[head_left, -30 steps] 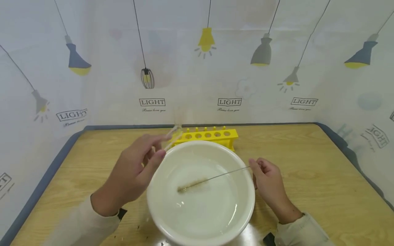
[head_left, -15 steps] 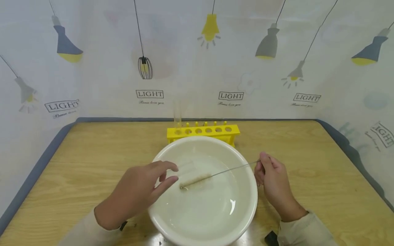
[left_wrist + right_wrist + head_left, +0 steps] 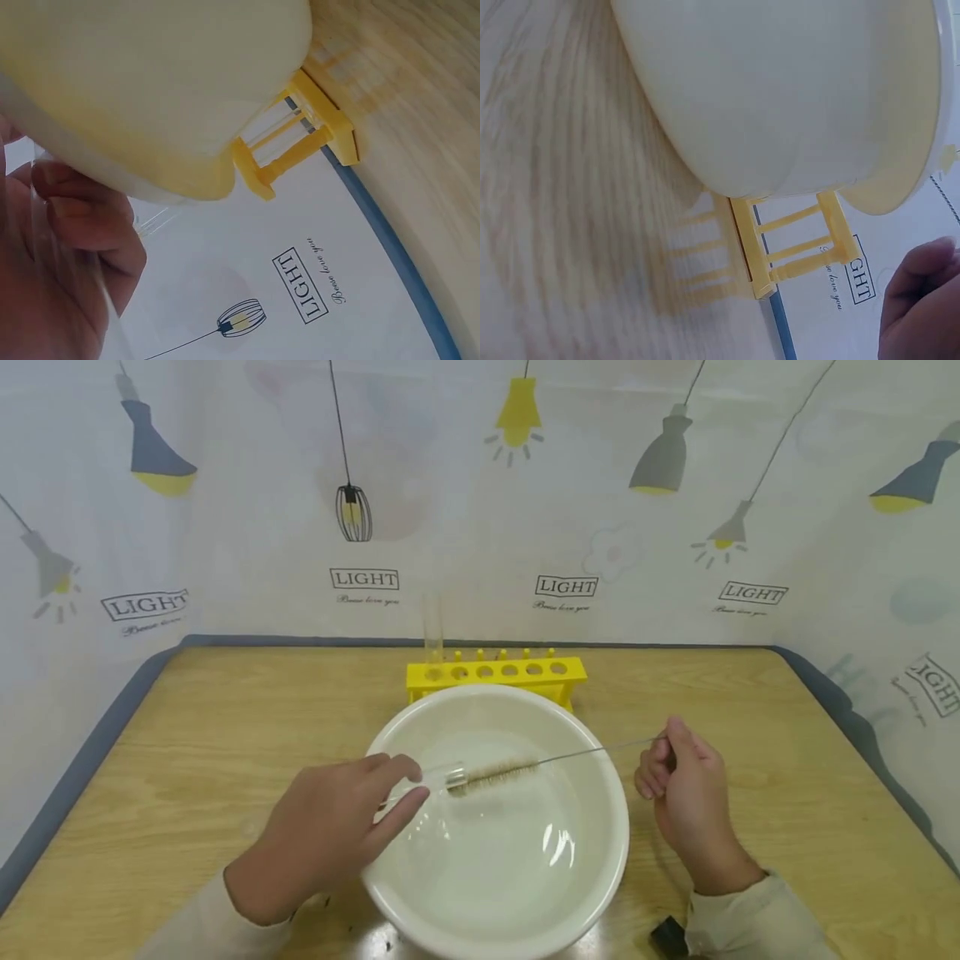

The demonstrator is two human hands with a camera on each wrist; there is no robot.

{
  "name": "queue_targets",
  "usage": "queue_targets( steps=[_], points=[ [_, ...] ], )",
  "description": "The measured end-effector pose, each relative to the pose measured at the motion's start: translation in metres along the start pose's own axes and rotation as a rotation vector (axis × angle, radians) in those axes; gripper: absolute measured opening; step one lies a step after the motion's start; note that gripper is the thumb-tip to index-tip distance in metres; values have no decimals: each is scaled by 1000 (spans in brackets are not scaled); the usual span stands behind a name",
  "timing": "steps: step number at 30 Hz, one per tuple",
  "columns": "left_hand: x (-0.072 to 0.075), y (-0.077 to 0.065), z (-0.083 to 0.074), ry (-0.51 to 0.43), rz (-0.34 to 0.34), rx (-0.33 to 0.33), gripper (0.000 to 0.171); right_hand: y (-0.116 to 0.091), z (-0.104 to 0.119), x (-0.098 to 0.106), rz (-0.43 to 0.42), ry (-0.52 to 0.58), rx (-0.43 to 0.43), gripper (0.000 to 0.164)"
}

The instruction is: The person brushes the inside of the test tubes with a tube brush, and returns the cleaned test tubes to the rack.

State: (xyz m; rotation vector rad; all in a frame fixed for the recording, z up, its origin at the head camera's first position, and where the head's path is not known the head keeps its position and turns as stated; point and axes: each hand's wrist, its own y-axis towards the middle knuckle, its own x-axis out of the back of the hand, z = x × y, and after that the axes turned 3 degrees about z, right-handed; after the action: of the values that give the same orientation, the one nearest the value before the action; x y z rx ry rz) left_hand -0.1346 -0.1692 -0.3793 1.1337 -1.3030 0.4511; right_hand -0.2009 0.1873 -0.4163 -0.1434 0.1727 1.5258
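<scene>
A clear glass test tube [image 3: 442, 775] lies in the grip of my left hand [image 3: 330, 827], over the left part of the white basin [image 3: 495, 692]. Its mouth points right. The tan bristles of a test tube brush [image 3: 498, 772] meet that mouth, with the brush's tip end at the tube's opening. My right hand [image 3: 690, 810], just beyond the basin's right rim, pinches the far end of the brush's thin wire handle. In the left wrist view, fingers [image 3: 90, 225] curl around the clear tube. The right wrist view shows only part of the right hand [image 3: 926, 300].
Behind the basin stands a yellow test tube rack [image 3: 495, 672], with one clear test tube [image 3: 432, 631] upright in its leftmost hole. Water in the basin shows glints. A printed wall [image 3: 465, 527] borders the wooden table [image 3: 787, 760]. A black object [image 3: 667, 937] is near the right sleeve.
My left hand has lowered the test tube from near the rack to over the basin. The brush has come up and right with my right hand, its tip now at the tube's mouth.
</scene>
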Motion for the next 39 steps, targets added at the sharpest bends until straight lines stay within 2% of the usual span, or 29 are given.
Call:
queue_targets(
  steps=[7, 13, 20, 28, 39],
  points=[
    [-4, 1, 4, -26, 47, 29, 12, 2, 5, 4, 26, 67, 12, 46],
    [-3, 1, 3, -45, 82, 46, 10, 0, 10, 5, 62, 166, -2, 44],
    [-3, 2, 3, -53, 59, 62, 8, 3, 17, 8, 14, 165, 25, 44],
    [-3, 3, 3, -64, 99, 101, 10, 3, 22, 10, 33, 225, 40, 46],
    [-6, 2, 3, -69, 66, 85, 9, 1, 20, 7, 68, 216, 2, 45]
  ],
)
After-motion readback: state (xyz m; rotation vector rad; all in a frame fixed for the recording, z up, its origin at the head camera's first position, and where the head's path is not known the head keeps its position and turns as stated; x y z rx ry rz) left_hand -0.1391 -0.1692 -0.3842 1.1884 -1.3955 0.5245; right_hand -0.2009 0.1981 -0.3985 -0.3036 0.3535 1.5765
